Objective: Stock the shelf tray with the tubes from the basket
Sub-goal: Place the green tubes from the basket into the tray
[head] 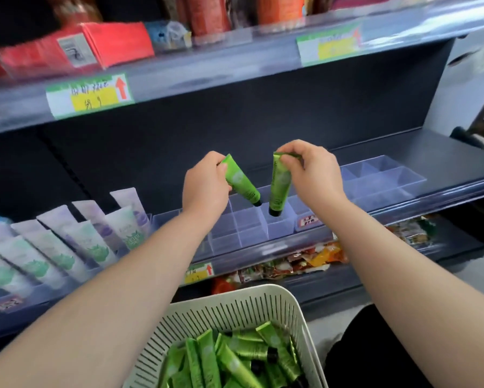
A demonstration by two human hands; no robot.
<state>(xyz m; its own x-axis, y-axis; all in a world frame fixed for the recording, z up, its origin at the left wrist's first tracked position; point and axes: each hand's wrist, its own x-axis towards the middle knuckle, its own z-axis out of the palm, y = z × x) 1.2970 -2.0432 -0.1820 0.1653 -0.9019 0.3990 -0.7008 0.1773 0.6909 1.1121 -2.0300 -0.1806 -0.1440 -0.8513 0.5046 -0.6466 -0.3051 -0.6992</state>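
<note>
My left hand (pixel 206 183) grips a green tube (pixel 242 182) with a black cap, tilted with the cap down and to the right. My right hand (pixel 315 170) pinches the crimped top of a second green tube (pixel 279 187), which hangs nearly upright with its cap just above a compartment. Both tubes are over the clear divided shelf tray (pixel 252 233), whose visible compartments hold nothing. A white slotted basket (pixel 229 312) at the bottom holds several more green tubes (pixel 235 362).
Pale purple and green tubes (pixel 67 242) lean in trays on the left of the same shelf. Another clear divided tray (pixel 383 180) sits to the right. The upper shelf carries red packets (pixel 67 51) and price labels (pixel 89 95). Snack packets (pixel 291 264) lie on the shelf below.
</note>
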